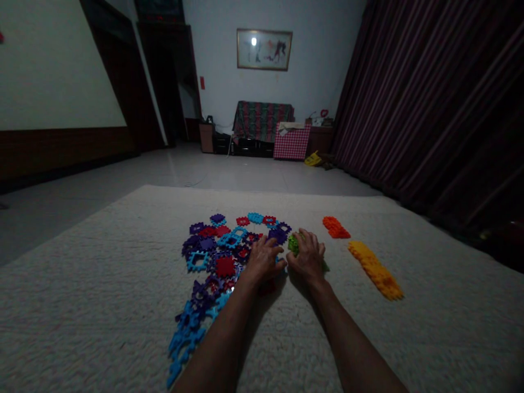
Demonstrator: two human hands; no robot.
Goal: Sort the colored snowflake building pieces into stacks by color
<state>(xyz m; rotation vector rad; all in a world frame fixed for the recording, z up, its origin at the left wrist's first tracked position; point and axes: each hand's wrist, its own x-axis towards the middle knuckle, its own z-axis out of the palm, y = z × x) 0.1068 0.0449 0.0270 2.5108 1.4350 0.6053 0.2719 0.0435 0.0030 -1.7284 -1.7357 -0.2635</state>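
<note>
I have the left hand (264, 259) with fingers spread over the right edge of the loose heap of purple, red and blue toothed plastic squares (225, 266), while the right hand (306, 257) curls over lime-green toothed plastic pieces (292, 244), though in this dimness I can't tell whether it pinches them. Cream textured cloth (434, 273) gives me sideways room before the yellow-orange overlapping plastic row (374, 270), and its far edge lies beyond the heap.
</note>
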